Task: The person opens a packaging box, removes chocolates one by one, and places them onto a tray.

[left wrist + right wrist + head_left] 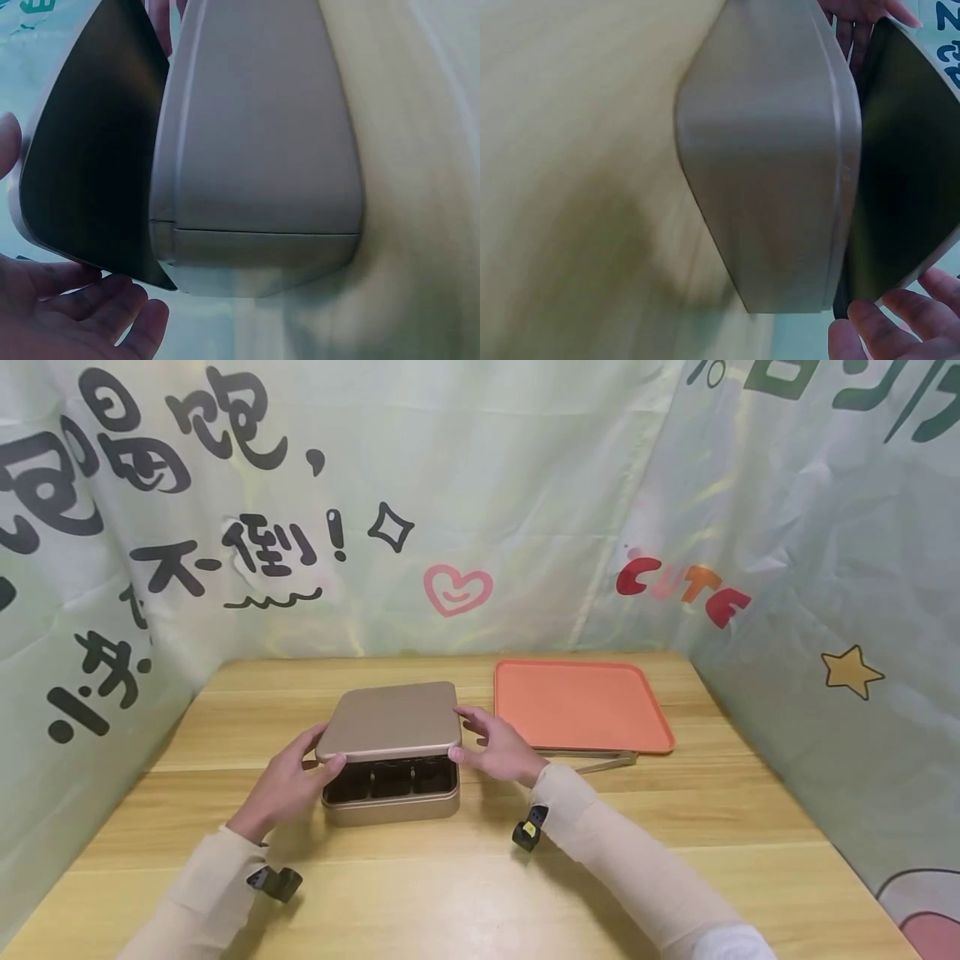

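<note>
A bronze-coloured metal box [393, 812] stands on the table, with several dark compartments showing at its front. Its lid [393, 720] tilts up at the front edge, leaving a gap above the box. My left hand [281, 785] holds the lid's left side, thumb at the front corner and fingers along the edge. On the opposite side my right hand [504, 750] grips the lid, its thumb also at the front corner. The lid's dark underside [97, 142] shows in the left wrist view, and the box's side wall [772, 165] fills the middle of the right wrist view.
An orange tray [581, 706] lies at the back right of the wooden table [450, 893]. Thin metal tongs [609, 765] rest along the tray's front edge, partly behind the right hand. A printed cloth [525, 485] hangs around the back and sides.
</note>
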`<state>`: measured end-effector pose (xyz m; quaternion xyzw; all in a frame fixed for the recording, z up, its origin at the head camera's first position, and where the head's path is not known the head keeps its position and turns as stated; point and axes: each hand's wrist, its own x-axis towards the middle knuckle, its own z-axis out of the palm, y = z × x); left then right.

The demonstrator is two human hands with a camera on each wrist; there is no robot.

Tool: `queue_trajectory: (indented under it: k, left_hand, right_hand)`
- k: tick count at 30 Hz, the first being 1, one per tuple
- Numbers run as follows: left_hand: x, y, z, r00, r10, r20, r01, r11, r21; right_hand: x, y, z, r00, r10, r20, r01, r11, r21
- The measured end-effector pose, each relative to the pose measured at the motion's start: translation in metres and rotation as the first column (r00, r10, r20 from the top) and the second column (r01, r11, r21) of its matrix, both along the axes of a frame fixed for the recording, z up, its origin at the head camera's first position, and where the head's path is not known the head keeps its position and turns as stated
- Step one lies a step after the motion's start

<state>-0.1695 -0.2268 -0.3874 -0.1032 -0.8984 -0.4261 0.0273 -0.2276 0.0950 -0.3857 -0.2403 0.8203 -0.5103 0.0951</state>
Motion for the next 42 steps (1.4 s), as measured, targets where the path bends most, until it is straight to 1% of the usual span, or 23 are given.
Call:
queue_trajectory:
  k: [4,8,14,19,21,24,26,28,30,34,37,40,41,42]
  left_hand:
    - [-0.008,0.001,0.004,1.0,0.002,-0.029,-0.002,1.0,-0.014]
    - [-0.015,0.002,0.01,0.999,0.009,-0.035,-0.01,1.0,-0.016]
    - [-0.025,0.003,0.019,1.0,0.028,-0.005,-0.028,1.0,-0.008]
    - [-0.036,0.003,0.024,0.999,0.043,0.016,-0.043,0.999,0.025]
    - [-0.041,0.003,0.026,0.998,0.056,0.021,-0.057,0.998,0.023]
    - [-0.048,0.003,0.031,0.996,0.085,0.037,-0.085,0.996,0.022]
    - [-0.053,0.004,0.034,0.994,0.099,0.053,-0.101,0.994,0.042]
    - [-0.057,0.004,0.039,0.992,0.106,0.069,-0.111,0.991,0.07]
    - [-0.061,0.004,0.043,0.992,0.105,0.076,-0.112,0.989,0.098]
    - [-0.07,0.004,0.047,0.993,0.09,0.082,-0.1,0.987,0.126]
    - [-0.077,0.005,0.048,0.994,0.065,0.087,-0.079,0.984,0.162]
    - [-0.083,0.007,0.047,0.995,0.039,0.092,-0.058,0.974,0.219]
    - [-0.084,0.008,0.048,0.995,0.033,0.099,-0.055,0.972,0.23]
    - [-0.083,0.01,0.051,0.994,0.025,0.109,-0.05,0.969,0.24]
  right_hand:
    - [-0.007,-0.001,0.003,1.0,-0.002,-0.016,0.001,1.0,-0.016]
    - [-0.016,-0.001,0.005,0.999,-0.002,-0.042,0.0,0.999,-0.04]
    - [-0.026,-0.001,0.009,0.999,-0.025,-0.04,0.022,0.996,-0.086]
    - [-0.032,-0.004,0.014,0.996,-0.078,-0.032,0.074,0.992,-0.098]
    - [-0.034,-0.006,0.016,0.995,-0.094,-0.034,0.09,0.991,-0.103]
    - [-0.037,-0.008,0.018,0.995,-0.097,-0.025,0.093,0.987,-0.133]
    - [-0.04,-0.01,0.018,0.996,-0.093,-0.007,0.09,0.982,-0.165]
    - [-0.043,-0.012,0.019,0.995,-0.095,-0.004,0.093,0.981,-0.17]
    - [-0.047,-0.013,0.018,0.995,-0.1,-0.014,0.096,0.982,-0.165]
    - [-0.056,-0.014,0.018,0.993,-0.107,-0.048,0.1,0.985,-0.137]
    - [-0.062,-0.015,0.018,0.993,-0.109,-0.043,0.101,0.984,-0.147]
    - [-0.068,-0.017,0.017,0.993,-0.117,-0.025,0.111,0.98,-0.165]
    - [-0.069,-0.017,0.017,0.993,-0.119,-0.02,0.114,0.979,-0.17]
    - [-0.071,-0.017,0.016,0.992,-0.123,-0.014,0.119,0.978,-0.172]
